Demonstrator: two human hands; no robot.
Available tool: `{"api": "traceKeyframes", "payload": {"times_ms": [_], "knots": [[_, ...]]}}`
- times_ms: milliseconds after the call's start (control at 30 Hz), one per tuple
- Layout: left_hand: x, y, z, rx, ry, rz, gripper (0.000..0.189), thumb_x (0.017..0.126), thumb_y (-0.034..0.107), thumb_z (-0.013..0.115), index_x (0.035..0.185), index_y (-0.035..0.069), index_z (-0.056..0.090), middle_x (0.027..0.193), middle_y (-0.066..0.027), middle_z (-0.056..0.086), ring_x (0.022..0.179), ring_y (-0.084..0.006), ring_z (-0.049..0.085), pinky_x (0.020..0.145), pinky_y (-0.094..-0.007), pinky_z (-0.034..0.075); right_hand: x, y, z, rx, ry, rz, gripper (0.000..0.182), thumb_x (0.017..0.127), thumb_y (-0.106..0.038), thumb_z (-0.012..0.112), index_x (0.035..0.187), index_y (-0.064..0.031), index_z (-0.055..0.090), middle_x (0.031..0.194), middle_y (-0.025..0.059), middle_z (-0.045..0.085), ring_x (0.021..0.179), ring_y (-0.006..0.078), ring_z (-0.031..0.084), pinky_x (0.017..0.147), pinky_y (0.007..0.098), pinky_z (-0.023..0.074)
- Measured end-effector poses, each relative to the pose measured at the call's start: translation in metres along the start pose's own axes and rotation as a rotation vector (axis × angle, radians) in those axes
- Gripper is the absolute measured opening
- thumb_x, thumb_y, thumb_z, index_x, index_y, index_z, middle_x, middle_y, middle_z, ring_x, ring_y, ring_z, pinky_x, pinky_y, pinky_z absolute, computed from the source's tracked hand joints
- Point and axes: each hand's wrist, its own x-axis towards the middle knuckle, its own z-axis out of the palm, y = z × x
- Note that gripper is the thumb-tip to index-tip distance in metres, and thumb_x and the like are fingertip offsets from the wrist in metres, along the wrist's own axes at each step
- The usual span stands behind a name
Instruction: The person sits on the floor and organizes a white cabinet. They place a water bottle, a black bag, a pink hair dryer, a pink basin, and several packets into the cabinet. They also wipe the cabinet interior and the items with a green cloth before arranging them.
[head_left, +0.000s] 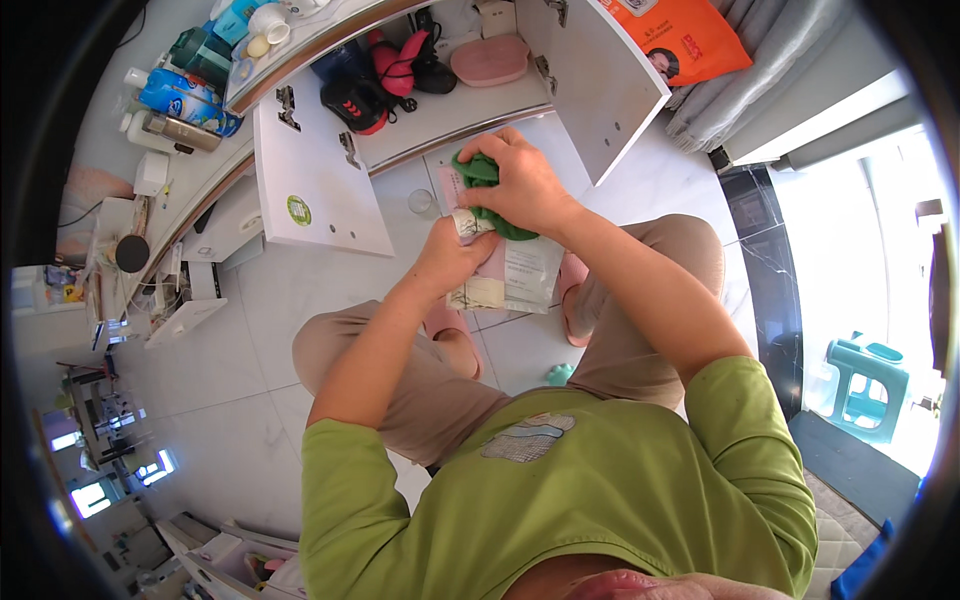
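My right hand (525, 180) is closed around a bunched green cloth (480, 171), which hangs down below the palm. My left hand (454, 255) grips a small pale packet with dark markings (470, 223), touching the cloth's lower part. Beneath both hands are printed plastic packets, one of them a clear bag with writing (529, 274); whether they rest on the floor or are held cannot be told. A small clear round container (420, 200) sits on the tiles left of the hands.
A low cabinet stands ahead, its left door (315, 187) and right door (600, 90) swung out on both sides. Inside are a pink case (490, 61), a black-and-red item (352, 105) and other goods. Bottles (184, 94) crowd the counter. A teal stool (870, 390) is at right.
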Motion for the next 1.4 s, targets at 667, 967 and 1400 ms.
{"api": "traceKeyframes", "payload": {"times_ms": [667, 967, 1400], "knots": [[-0.009, -0.015, 0.016, 0.638, -0.263, 0.471, 0.035, 0.080, 0.000, 0.054, 0.111, 0.010, 0.064, 0.098, -0.0155, 0.065, 0.087, -0.0357, 0.062, 0.072, -0.0393, 0.051, 0.004, 0.035, 0.021, -0.198, -0.313, 0.031, 0.029, 0.083, -0.035, 0.062, 0.098, -0.0108, 0.063, 0.088, 0.0154, 0.067, 0.086, 0.0357, 0.063, 0.076, 0.0443, 0.0510], [-0.006, -0.001, 0.014, 0.320, -0.018, 0.436, 0.030, 0.082, -0.001, 0.051, 0.108, 0.004, 0.064, 0.095, -0.0145, 0.066, 0.084, -0.0286, 0.064, 0.074, -0.0354, 0.050, 0.030, 0.077, -0.006, 0.185, 0.073, 0.502, 0.041, 0.081, -0.036, 0.067, 0.104, -0.0014, 0.065, 0.091, 0.0166, 0.068, 0.084, 0.0292, 0.066, 0.075, 0.0400, 0.0517], [-0.014, 0.008, -0.018, -0.015, 0.308, 0.368, 0.024, 0.092, 0.005, 0.051, 0.111, 0.002, 0.067, 0.094, -0.0014, 0.068, 0.076, -0.0046, 0.054, 0.067, -0.0213, 0.046, -0.028, 0.016, -0.049, 0.370, -0.608, 0.300, 0.044, 0.071, -0.015, 0.080, 0.111, -0.0025, 0.064, 0.095, 0.0020, 0.064, 0.084, 0.0110, 0.057, 0.075, 0.0257, 0.0477]]}}
